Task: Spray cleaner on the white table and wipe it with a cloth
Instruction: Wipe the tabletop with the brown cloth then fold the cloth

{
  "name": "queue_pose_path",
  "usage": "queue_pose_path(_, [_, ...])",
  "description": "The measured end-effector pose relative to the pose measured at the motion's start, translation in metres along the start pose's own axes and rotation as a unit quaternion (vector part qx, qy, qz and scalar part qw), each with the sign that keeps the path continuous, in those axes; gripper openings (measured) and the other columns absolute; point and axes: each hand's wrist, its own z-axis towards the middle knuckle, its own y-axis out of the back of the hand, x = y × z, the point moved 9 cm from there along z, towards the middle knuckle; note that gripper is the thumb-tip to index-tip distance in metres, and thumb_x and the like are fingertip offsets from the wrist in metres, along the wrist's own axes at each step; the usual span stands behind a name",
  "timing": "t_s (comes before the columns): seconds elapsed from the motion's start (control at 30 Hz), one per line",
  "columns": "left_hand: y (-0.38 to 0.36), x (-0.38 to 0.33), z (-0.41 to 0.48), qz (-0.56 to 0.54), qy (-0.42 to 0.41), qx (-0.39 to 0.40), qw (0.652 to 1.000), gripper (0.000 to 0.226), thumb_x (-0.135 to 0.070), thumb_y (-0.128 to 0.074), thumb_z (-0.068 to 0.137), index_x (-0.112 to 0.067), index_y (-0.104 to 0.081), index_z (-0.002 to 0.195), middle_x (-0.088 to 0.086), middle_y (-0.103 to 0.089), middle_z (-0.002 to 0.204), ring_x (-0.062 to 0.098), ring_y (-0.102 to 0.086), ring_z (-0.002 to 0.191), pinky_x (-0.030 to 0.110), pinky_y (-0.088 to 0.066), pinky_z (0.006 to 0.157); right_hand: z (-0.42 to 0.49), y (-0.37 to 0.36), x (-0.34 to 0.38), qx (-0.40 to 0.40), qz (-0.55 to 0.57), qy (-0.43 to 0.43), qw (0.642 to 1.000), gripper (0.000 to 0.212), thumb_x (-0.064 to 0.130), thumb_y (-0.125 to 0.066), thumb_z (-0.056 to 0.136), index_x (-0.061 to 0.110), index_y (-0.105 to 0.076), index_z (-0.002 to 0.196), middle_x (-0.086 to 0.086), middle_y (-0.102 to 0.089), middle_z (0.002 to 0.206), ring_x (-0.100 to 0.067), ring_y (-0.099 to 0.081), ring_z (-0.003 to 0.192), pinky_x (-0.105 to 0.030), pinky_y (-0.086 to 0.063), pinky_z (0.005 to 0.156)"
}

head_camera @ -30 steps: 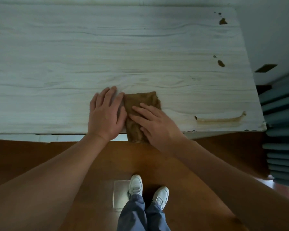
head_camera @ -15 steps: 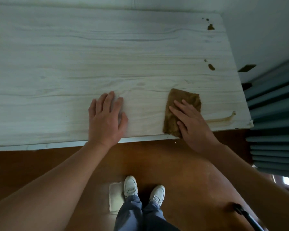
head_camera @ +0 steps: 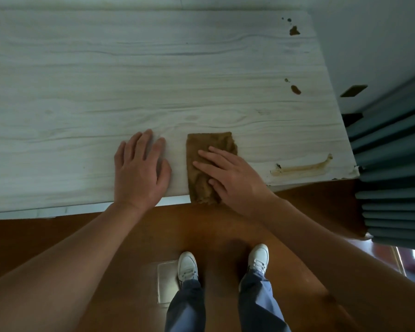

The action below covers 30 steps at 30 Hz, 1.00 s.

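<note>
Cloth (head_camera: 209, 144), table and both hands all lie beyond your feet. Closest to you, below your hands, are your two white shoes (head_camera: 187, 265) and blue trouser legs (head_camera: 186, 305) on the brown floor (head_camera: 58, 236). A pale square plate (head_camera: 167, 281) is set in the floor, touching the outer side of your left shoe.

Farther out, your left hand (head_camera: 139, 173) rests palm down on the white table (head_camera: 130, 80) at its near edge. Its fingers are straight and close together, and it holds nothing.

Just to the right of it, with a strip of bare tabletop between, your right hand (head_camera: 235, 180) lies flat on the brown folded cloth. Its fingers are straight and slightly spread, pressing down rather than curling round the fabric. The cloth runs away from you under those fingers. Its near end laps a little over the table's front edge, beside the heel of your hand, and its far end reaches past your fingertips.

To the right of your right hand, near the front corner, a long brownish streak (head_camera: 302, 167) marks the surface. Beyond that hand, along the right side, sits a dark brown spot (head_camera: 295, 89) with a smaller speck beside it. A further brown blotch (head_camera: 294, 31) with tiny dots lies at the far right corner.

Off the table's right edge hang blue-grey pleats (head_camera: 393, 207), and a pale wall (head_camera: 369, 32) stands behind.
</note>
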Motion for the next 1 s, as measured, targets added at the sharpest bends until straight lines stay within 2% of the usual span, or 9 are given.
queue_pose_path(0.13, [0.001, 0.0, 0.0, 0.0, 0.009, -0.004, 1.0, 0.056, -0.039, -0.036, 0.097, -0.015, -0.052, 0.145, 0.014, -0.041, 0.159, 0.035, -0.033, 0.149, 0.055, -0.025, 0.122, -0.009, 0.019, -0.048, -0.012, -0.023, -0.021, 0.999, 0.051, 0.024, -0.045, 0.1, 0.028, -0.04, 0.15, 0.005, -0.032, 0.16, -0.017, -0.023, 0.15, -0.04, -0.023, 0.122])
queue_pose_path(0.23, [0.0, -0.002, 0.0, 0.002, 0.016, 0.001, 1.0, 0.058, -0.04, -0.035, 0.097, -0.013, -0.052, 0.146, 0.014, -0.041, 0.159, 0.035, -0.032, 0.149, 0.055, -0.025, 0.122, -0.019, 0.04, -0.099, -0.036, -0.019, -0.055, 0.998, 0.052, 0.02, -0.05, 0.099, 0.027, -0.043, 0.149, 0.004, -0.035, 0.159, -0.019, -0.026, 0.148, -0.042, -0.026, 0.12])
queue_pose_path(0.33, [0.001, -0.011, -0.001, -0.007, 0.064, 0.002, 0.998, 0.062, -0.047, -0.033, 0.097, -0.012, -0.051, 0.145, 0.015, -0.04, 0.16, 0.036, -0.031, 0.15, 0.056, -0.025, 0.122, -0.027, 0.053, -0.128, -0.044, -0.025, -0.064, 0.997, 0.052, 0.02, -0.052, 0.099, 0.026, -0.043, 0.149, 0.003, -0.036, 0.158, -0.02, -0.027, 0.148, -0.041, -0.025, 0.12])
queue_pose_path(0.43, [-0.001, -0.054, 0.006, -0.037, 0.101, 0.003, 0.994, 0.062, -0.05, -0.033, 0.095, -0.015, -0.053, 0.142, 0.013, -0.042, 0.158, 0.036, -0.034, 0.148, 0.053, -0.023, 0.123, -0.032, 0.053, -0.128, -0.043, -0.026, -0.039, 0.998, 0.052, 0.017, -0.053, 0.097, 0.021, -0.045, 0.148, -0.002, -0.037, 0.157, -0.022, -0.028, 0.148, -0.034, -0.017, 0.12])
queue_pose_path(0.5, [-0.007, -0.096, 0.02, -0.022, 0.066, 0.004, 0.998, 0.059, -0.049, -0.033, 0.097, -0.017, -0.051, 0.144, 0.011, -0.04, 0.16, 0.033, -0.035, 0.149, 0.053, -0.02, 0.125, -0.034, 0.055, -0.13, -0.041, 0.005, -0.021, 0.999, 0.052, 0.014, -0.053, 0.096, 0.02, -0.047, 0.147, -0.001, -0.039, 0.157, -0.019, -0.028, 0.148, -0.031, -0.018, 0.12])
queue_pose_path(0.6, [-0.017, -0.137, 0.047, -0.003, 0.029, -0.004, 1.0, 0.057, -0.045, -0.031, 0.099, -0.019, -0.048, 0.147, 0.011, -0.037, 0.163, 0.031, -0.033, 0.151, 0.054, -0.018, 0.126, -0.034, 0.061, -0.139, -0.023, 0.026, 0.026, 0.999, 0.05, 0.016, -0.053, 0.097, 0.023, -0.048, 0.146, 0.002, -0.041, 0.155, -0.015, -0.029, 0.148, -0.032, -0.026, 0.119])
queue_pose_path(0.83, [-0.033, -0.127, 0.102, 0.005, 0.073, -0.02, 0.997, 0.048, -0.034, -0.042, 0.098, -0.018, -0.05, 0.143, 0.011, -0.043, 0.157, 0.033, -0.038, 0.146, 0.053, -0.025, 0.12, -0.014, 0.064, -0.154, 0.022, -0.02, 0.1, 0.995, 0.047, 0.026, -0.043, 0.101, 0.027, -0.045, 0.148, 0.004, -0.037, 0.158, -0.016, -0.028, 0.148, -0.038, -0.024, 0.122])
queue_pose_path(1.0, [-0.034, -0.126, 0.099, -0.006, 0.084, -0.045, 0.995, 0.048, -0.034, -0.037, 0.099, -0.019, -0.05, 0.144, 0.009, -0.043, 0.158, 0.029, -0.036, 0.149, 0.053, -0.025, 0.123, 0.027, 0.065, -0.167, 0.011, -0.019, 0.103, 0.994, 0.047, 0.026, -0.045, 0.1, 0.028, -0.046, 0.147, 0.004, -0.038, 0.157, -0.016, -0.029, 0.148, -0.038, -0.023, 0.123])
